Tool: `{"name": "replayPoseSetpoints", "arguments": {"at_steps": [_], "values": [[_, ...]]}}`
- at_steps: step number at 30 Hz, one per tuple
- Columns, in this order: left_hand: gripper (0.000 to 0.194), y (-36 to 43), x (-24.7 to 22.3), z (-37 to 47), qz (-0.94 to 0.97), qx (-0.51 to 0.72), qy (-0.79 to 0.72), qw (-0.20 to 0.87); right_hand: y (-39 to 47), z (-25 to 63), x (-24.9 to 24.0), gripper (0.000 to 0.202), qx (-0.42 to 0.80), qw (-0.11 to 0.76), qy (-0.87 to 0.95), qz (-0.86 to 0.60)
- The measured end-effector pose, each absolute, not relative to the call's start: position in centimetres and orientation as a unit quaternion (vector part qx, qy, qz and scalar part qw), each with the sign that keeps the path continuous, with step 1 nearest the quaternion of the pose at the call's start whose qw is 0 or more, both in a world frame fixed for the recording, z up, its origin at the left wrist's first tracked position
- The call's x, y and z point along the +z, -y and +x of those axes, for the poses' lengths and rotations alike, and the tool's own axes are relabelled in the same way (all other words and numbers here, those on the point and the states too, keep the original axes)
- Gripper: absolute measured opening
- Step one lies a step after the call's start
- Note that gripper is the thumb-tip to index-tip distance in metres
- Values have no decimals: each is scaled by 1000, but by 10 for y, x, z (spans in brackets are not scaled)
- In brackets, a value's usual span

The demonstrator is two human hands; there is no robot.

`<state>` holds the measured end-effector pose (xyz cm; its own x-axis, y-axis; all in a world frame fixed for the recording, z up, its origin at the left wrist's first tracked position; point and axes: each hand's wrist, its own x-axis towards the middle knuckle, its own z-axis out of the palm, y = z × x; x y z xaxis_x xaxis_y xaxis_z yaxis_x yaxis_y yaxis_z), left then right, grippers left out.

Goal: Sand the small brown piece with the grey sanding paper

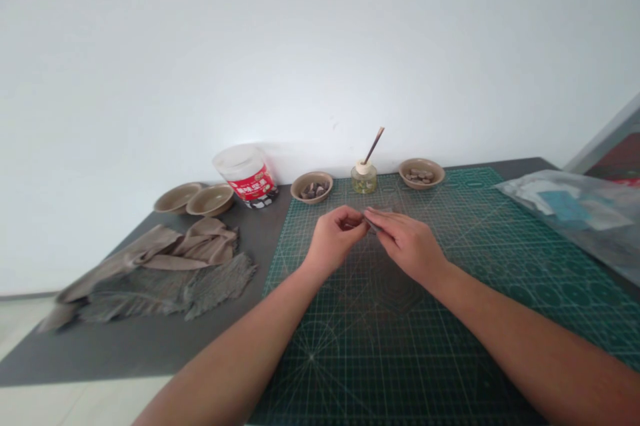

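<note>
Both hands meet above the green cutting mat (350, 359), with their fingertips together. Between them is a small dark piece (371, 224), too small to make out clearly. My left hand (336, 237) is closed, thumb and index finger pinched at the piece's left end. My right hand (410, 243) is also closed, its fingers pressed together over the piece from the right. Just beyond them stands a glass jar (364, 181) with a brush (374, 145) in its neck. A bowl of dark pieces (312, 187) is behind on the left, and a bowl of brownish pieces (421, 173) on the right.
Two nested-looking brown bowls (210, 200) sit at the back left beside a clear plastic tub (249, 176) with a red label. Crumpled brown and grey cloths (165, 273) lie at the left. A plastic bag (575, 206) rests at the right edge. The wall borders the table's back.
</note>
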<state>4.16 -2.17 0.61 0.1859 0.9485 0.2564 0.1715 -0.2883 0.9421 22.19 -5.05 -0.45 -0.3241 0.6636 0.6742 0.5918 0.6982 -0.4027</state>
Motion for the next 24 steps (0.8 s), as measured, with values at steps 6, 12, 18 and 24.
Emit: {"name": "replayPoseSetpoints", "arguments": {"at_steps": [6,12,18,24], "values": [[9,25,4,44,643,473,-449,402,51,223,-5,42,33,428,818,-384],[12,27,1,46,626,490,-437,421,52,224,-3,44,28,423,820,-385],[16,29,4,47,616,506,-426,428,53,224,-2,45,32,434,810,-392],[16,30,4,48,611,518,-422,424,56,222,1,45,36,439,810,-386]]}}
